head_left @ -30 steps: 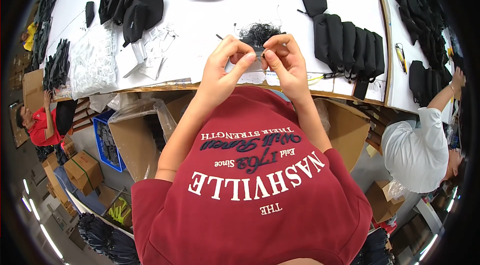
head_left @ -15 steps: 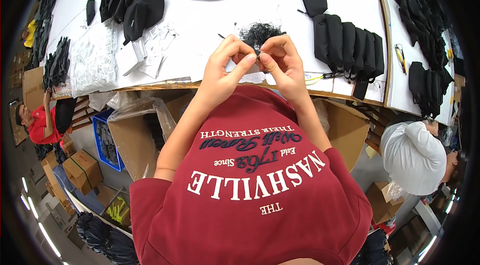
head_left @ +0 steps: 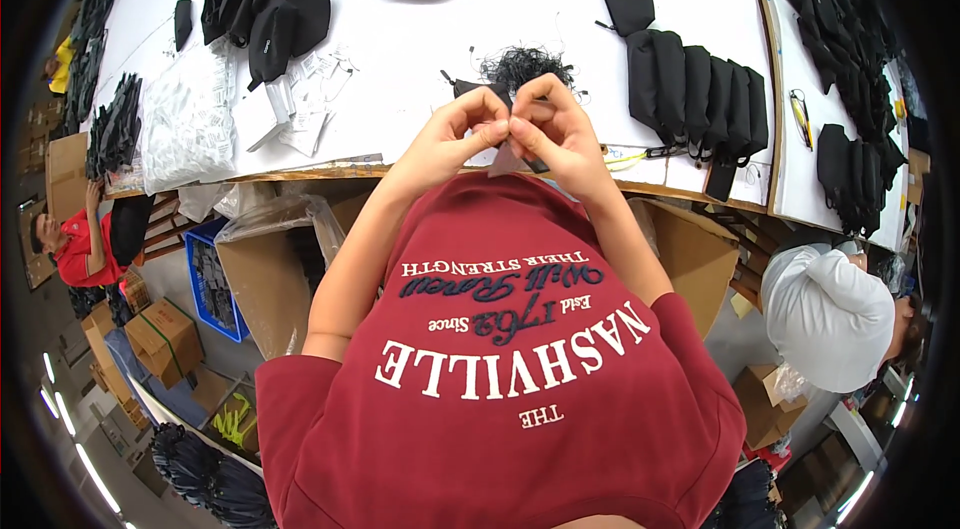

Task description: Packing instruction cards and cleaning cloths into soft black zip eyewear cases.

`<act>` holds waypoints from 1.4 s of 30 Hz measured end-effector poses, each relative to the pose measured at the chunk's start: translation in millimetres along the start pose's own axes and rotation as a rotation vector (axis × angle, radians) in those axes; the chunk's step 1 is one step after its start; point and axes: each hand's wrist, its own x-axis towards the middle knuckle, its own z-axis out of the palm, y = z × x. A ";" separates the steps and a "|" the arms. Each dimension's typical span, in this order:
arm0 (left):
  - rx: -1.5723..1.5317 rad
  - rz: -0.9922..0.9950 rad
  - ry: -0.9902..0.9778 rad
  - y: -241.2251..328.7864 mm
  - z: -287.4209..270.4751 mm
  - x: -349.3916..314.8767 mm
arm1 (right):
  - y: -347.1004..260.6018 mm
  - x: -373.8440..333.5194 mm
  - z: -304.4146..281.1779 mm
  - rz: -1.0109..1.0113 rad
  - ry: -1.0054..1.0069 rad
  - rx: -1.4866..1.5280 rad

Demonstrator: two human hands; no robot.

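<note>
Both hands meet over the near edge of the white table [head_left: 400,59], fingertips touching. My left hand [head_left: 463,132] pinches thumb to forefinger, and my right hand [head_left: 553,134] is closed the same way against it. What lies between the fingertips is too small and too covered to make out. Below them hangs a pale greyish flap [head_left: 503,162], perhaps a tag. Part of a black fabric pouch [head_left: 466,87] shows behind my left fingers, mostly hidden. Just beyond my hands is a tangled heap of thin black cords [head_left: 523,65].
A row of black pouches [head_left: 690,89] stands at the right, with more pouches [head_left: 270,29] heaped far left. White tags [head_left: 310,99] and a clear bag of white pieces [head_left: 187,119] lie left. Open cartons [head_left: 265,279] sit under the table edge. Other people [head_left: 828,319] are at both sides.
My fingertips have come together, covering the small black piece that showed between them. The pale flap now hangs below them, and more of the pouch shows behind my left hand.
</note>
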 end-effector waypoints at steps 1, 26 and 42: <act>0.103 0.048 0.056 -7.3 -2.1 -1.0 | 3.8 4.3 -3.6 0.011 -0.025 -0.022; 1.465 0.489 0.354 10.6 -16.6 -30.6 | -38.0 31.5 6.8 -0.151 -0.133 -1.217; 1.303 0.586 0.245 25.7 -15.7 -39.7 | -42.8 21.0 22.7 -0.240 -0.163 -1.128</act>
